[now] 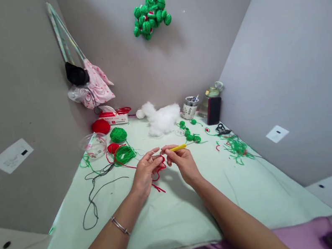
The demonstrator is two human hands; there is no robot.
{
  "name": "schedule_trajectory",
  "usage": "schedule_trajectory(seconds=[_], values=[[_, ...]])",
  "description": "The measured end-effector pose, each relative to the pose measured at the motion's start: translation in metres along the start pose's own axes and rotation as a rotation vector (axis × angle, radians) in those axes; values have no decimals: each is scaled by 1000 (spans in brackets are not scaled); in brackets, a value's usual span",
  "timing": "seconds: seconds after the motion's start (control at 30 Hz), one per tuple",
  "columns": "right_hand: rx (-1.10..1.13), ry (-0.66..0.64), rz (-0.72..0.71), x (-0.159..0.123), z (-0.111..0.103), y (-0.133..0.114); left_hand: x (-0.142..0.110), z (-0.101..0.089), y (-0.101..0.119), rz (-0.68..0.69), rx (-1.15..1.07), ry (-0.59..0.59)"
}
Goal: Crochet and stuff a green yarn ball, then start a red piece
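Observation:
My left hand (146, 171) is held above the pale green tablecloth (180, 211), its fingers pinched on red yarn (159, 175) that loops over them and trails down to the cloth. My right hand (182, 161) is closed around a yellow-handled crochet hook (178, 148), whose tip points left at the red yarn between the two hands. The hands nearly touch at their fingertips. A thin bracelet (120, 226) circles my left wrist.
Green yarn skeins (120, 145), a red yarn ball (101, 127), a clear bowl (93, 146) and a black cord (94, 198) lie at left. White stuffing (161, 119), a tin cup (190, 107), small green crocheted balls (191, 135), scissors (221, 128) and yarn scraps (236, 146) lie behind and right. Grey walls enclose three sides.

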State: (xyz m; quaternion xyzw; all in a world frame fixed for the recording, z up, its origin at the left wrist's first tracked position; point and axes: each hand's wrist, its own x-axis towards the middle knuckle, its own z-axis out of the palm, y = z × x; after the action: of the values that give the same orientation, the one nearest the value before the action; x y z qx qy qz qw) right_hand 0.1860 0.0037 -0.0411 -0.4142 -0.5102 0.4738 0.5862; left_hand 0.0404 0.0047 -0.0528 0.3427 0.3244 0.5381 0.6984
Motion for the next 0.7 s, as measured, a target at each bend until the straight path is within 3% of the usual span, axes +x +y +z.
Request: schedule_trajectory(seconds=[0.2,0.37,0.57,0.7], values=[[18,-42,6,-3,3,-1,-3,5,1,21,23,-17],[55,-37,-11,-9,5,-17,-19,19,14,60,35,-14],[63,-37,-56,-38,-5,-45,-51,42,21,102,57,14],[54,5,-99,-56,-19,-53,-58,53,15,76,133,-50]])
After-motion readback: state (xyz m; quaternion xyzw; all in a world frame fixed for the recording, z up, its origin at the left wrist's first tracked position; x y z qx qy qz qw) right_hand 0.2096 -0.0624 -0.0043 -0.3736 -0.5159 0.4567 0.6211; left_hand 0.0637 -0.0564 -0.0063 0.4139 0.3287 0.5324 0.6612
